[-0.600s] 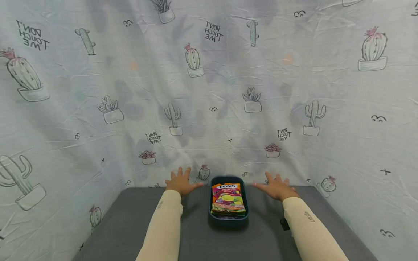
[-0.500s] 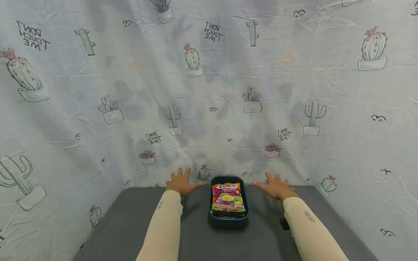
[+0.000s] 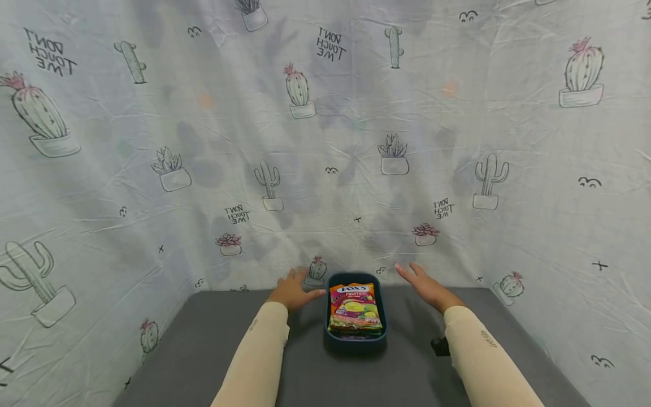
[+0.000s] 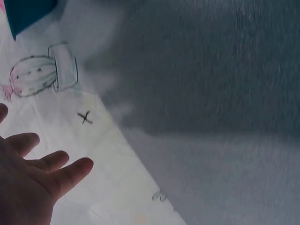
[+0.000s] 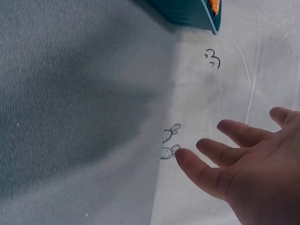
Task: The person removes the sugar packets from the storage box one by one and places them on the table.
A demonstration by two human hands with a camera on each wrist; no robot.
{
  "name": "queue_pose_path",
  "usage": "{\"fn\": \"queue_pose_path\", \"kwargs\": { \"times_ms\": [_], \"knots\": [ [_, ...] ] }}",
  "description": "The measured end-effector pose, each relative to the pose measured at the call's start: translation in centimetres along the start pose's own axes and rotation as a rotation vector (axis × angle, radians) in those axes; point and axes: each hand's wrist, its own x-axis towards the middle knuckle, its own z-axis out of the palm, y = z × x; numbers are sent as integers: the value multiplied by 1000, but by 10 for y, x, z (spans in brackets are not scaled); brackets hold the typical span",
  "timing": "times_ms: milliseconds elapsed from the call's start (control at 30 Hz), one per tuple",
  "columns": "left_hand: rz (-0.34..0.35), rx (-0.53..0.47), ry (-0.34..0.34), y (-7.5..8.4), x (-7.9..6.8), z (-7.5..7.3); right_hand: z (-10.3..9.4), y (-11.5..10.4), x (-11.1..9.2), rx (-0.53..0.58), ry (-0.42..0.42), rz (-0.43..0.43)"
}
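Note:
A dark teal rectangular bin (image 3: pixel 355 346) stands on the grey table near its back edge. In it lie bright candy packets; the top one is a Fox's Fruits packet (image 3: pixel 354 308) in orange and purple. My left hand (image 3: pixel 291 290) is just left of the bin, fingers spread, its thumb pointing at the bin's side. On the other side my right hand (image 3: pixel 426 286) is held a little farther from the bin with straight fingers. Both wrist views show empty palms, with a corner of the bin (image 4: pixel 30 14) at the top of the left one.
The grey table (image 3: pixel 229 350) ends at a pale curtain (image 3: pixel 351 141) printed with cacti, which surrounds it at the back and both sides. A small black device (image 3: pixel 440 346) sits under the right wrist.
My left hand has moved right, closer to the bin. The right hand has turned so that its palm faces the bin more. The bin and packets stay put; the head view shifts slightly.

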Motion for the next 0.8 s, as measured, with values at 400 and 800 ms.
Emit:
{"fn": "queue_pose_path", "kwargs": {
  "times_ms": [400, 800],
  "knots": [
    [23, -248, -42, 14, -2, 27, 4, -2, 2, 170, -24, 53],
    [-41, -814, -135, 36, -1, 43, 13, -8, 3, 285, -26, 55]
  ]
}}
